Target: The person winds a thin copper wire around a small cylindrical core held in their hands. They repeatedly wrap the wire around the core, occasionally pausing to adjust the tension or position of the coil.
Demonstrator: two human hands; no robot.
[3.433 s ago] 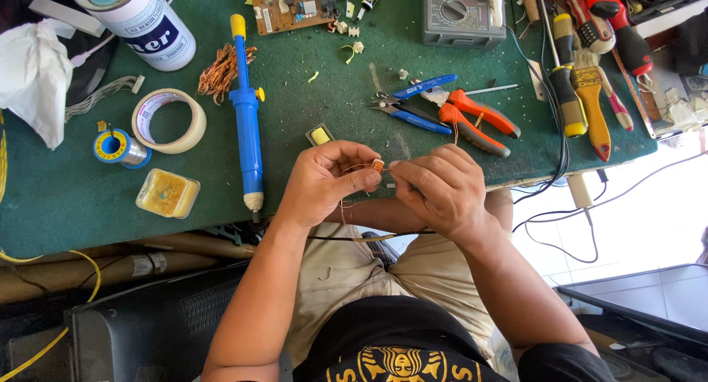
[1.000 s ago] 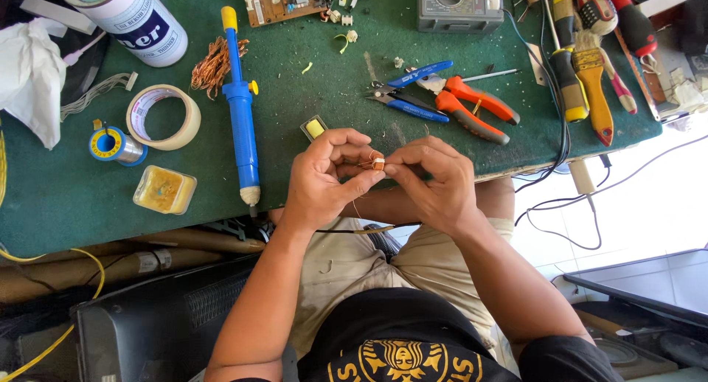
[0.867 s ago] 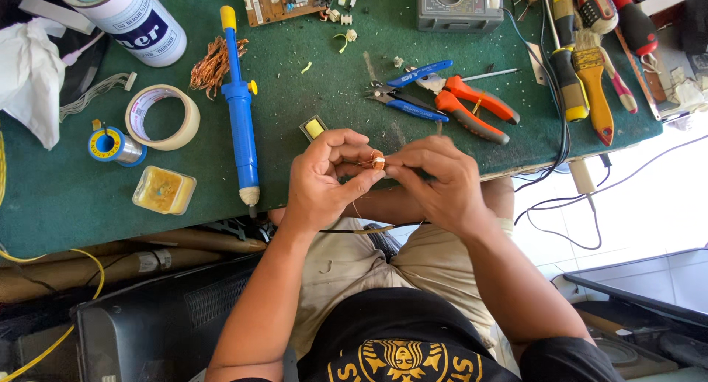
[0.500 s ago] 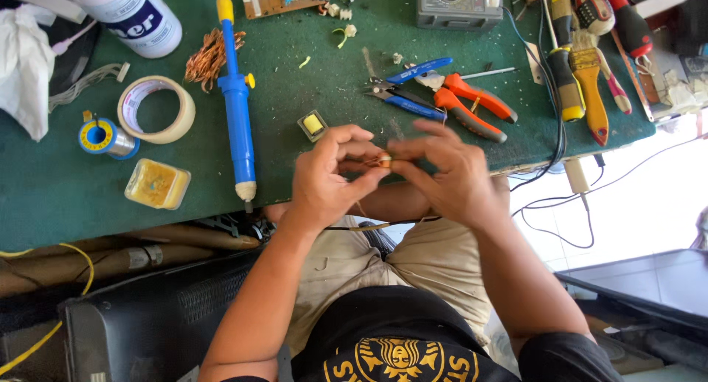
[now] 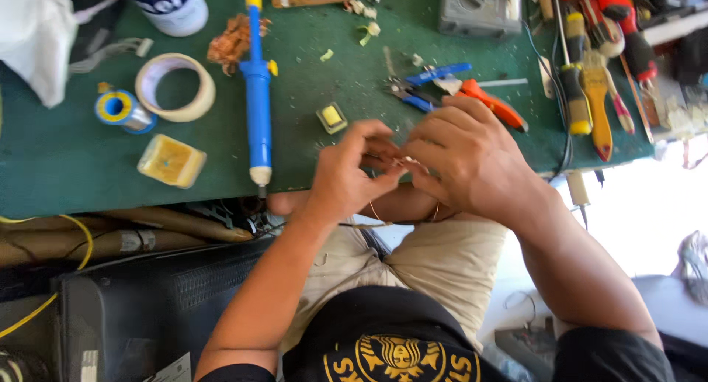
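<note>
Where fingertips meet — small part (image 5: 404, 161)

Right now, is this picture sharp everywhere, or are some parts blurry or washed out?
Head view: the left hand and right hand are smeared by motion, so the small part they pinch cannot be made out; the blue desoldering pump on the green bench top is sharper; the floor at right is blown out white.
</note>
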